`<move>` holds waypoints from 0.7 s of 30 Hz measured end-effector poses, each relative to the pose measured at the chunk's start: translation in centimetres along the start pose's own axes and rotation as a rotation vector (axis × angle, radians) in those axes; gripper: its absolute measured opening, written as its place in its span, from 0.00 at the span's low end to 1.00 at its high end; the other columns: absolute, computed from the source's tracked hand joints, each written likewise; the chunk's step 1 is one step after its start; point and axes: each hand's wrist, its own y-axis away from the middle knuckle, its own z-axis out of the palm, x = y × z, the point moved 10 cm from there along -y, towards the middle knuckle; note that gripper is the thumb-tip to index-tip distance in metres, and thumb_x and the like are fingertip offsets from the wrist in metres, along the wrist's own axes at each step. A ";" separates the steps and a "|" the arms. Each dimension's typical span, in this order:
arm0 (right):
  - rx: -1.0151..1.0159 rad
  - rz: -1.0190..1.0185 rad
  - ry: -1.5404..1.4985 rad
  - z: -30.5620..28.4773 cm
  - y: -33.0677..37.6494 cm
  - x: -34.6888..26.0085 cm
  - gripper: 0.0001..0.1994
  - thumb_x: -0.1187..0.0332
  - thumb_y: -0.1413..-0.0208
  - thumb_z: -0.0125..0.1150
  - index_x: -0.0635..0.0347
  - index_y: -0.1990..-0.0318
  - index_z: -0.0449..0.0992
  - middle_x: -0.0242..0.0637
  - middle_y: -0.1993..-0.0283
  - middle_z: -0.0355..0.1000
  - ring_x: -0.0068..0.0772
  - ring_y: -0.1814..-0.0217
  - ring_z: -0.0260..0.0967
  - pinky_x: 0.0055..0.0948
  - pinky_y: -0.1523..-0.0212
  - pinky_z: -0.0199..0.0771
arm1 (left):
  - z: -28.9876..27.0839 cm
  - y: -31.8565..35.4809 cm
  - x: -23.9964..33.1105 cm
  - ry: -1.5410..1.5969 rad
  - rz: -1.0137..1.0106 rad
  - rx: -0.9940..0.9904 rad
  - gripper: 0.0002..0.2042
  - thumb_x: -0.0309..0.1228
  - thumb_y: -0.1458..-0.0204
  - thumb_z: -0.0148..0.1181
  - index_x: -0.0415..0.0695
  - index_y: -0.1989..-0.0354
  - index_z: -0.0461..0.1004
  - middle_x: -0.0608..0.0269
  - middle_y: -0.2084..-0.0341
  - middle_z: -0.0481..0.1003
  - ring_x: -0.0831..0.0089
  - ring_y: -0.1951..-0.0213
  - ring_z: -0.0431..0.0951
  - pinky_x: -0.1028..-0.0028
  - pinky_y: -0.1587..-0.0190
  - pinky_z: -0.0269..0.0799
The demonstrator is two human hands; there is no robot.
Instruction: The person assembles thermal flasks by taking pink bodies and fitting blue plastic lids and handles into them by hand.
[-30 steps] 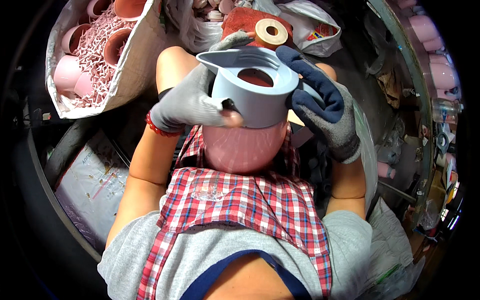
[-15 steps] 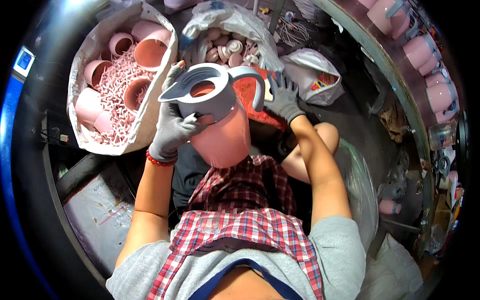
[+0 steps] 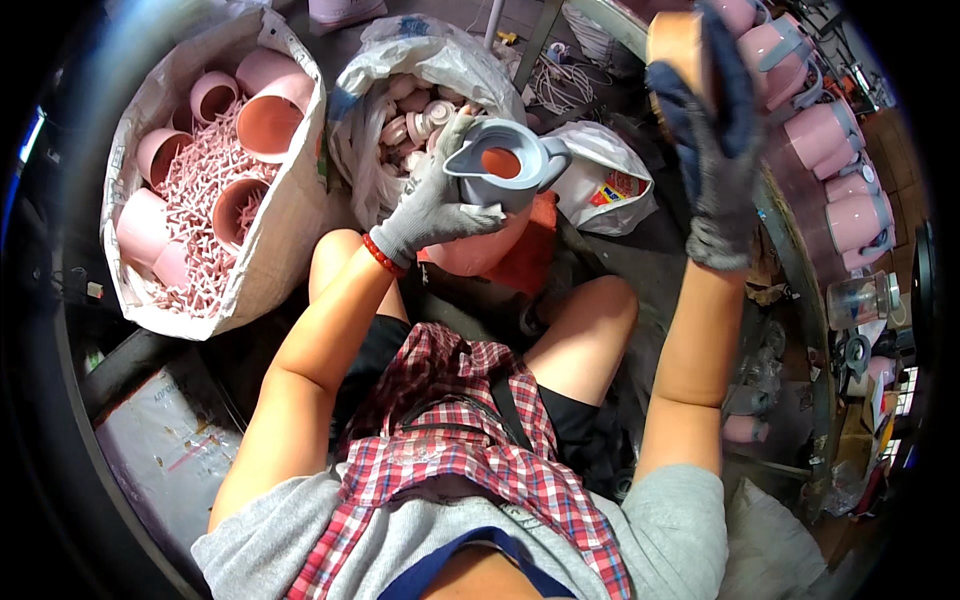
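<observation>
My left hand point(image 3: 428, 212), in a grey glove, grips the grey-blue collar of a pink jug point(image 3: 480, 250) with a spout and a handle. The jug stands over a red pad point(image 3: 535, 245) in front of my knees, its open mouth facing up and its spout pointing left. Raised at the upper right, my right hand point(image 3: 715, 150), gloved in grey with dark fingers, is closed around a tan block point(image 3: 675, 45). The block is smeared by motion, and I cannot make out its exact kind.
A white sack point(image 3: 313, 200) at the left holds pink cylinders and many small pink pieces. Behind the jug sits a plastic bag point(image 3: 350, 130) of pink and white round parts. A smaller white bag point(image 3: 600, 170) lies beside the pad. Pink jugs point(image 3: 815, 135) line the bench at right.
My right hand has left the red pad and swung up to the right with the tan block in it. My left hand has carried the jug rightward, away from my body, over the red pad.
</observation>
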 end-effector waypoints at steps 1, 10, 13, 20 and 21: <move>-0.042 -0.080 0.229 0.7 -0.1 -2.3 0.23 0.74 0.54 0.67 0.64 0.49 0.68 0.37 0.54 0.69 0.28 0.51 0.68 0.27 0.56 0.74 | 0.4 -0.1 0.4 -0.082 0.018 -0.023 0.59 0.37 0.70 0.75 0.39 0.33 0.35 0.55 0.39 0.55 0.65 0.38 0.55 0.68 0.36 0.49; -0.501 -0.361 1.014 14.6 5.5 6.1 0.30 0.50 0.58 0.67 0.56 0.49 0.72 0.42 0.45 0.65 0.49 0.43 0.61 0.40 0.45 0.62 | -1.0 1.8 -0.4 -0.012 -0.190 0.011 0.49 0.38 0.65 0.70 0.38 0.35 0.45 0.53 0.41 0.59 0.60 0.39 0.57 0.67 0.34 0.46; -0.491 -0.291 0.787 14.0 5.6 5.6 0.28 0.53 0.55 0.66 0.59 0.48 0.70 0.44 0.44 0.65 0.46 0.41 0.61 0.37 0.42 0.61 | -1.4 3.3 -0.4 -0.027 -0.275 -0.001 0.48 0.40 0.66 0.70 0.37 0.37 0.49 0.52 0.41 0.59 0.62 0.38 0.57 0.67 0.34 0.46; 0.125 0.166 0.342 0.4 10.3 13.4 0.26 0.71 0.48 0.62 0.69 0.43 0.62 0.42 0.41 0.62 0.34 0.39 0.58 0.30 0.38 0.57 | -8.5 8.4 3.0 -0.135 -0.020 0.468 0.33 0.35 0.67 0.72 0.38 0.50 0.65 0.57 0.53 0.68 0.66 0.51 0.69 0.70 0.45 0.64; 0.118 0.233 0.406 0.3 11.9 15.9 0.26 0.72 0.49 0.63 0.69 0.43 0.62 0.43 0.41 0.62 0.36 0.40 0.59 0.31 0.39 0.57 | -10.0 10.4 1.5 0.072 -0.126 0.591 0.30 0.34 0.65 0.72 0.39 0.52 0.67 0.60 0.55 0.69 0.70 0.55 0.71 0.72 0.49 0.67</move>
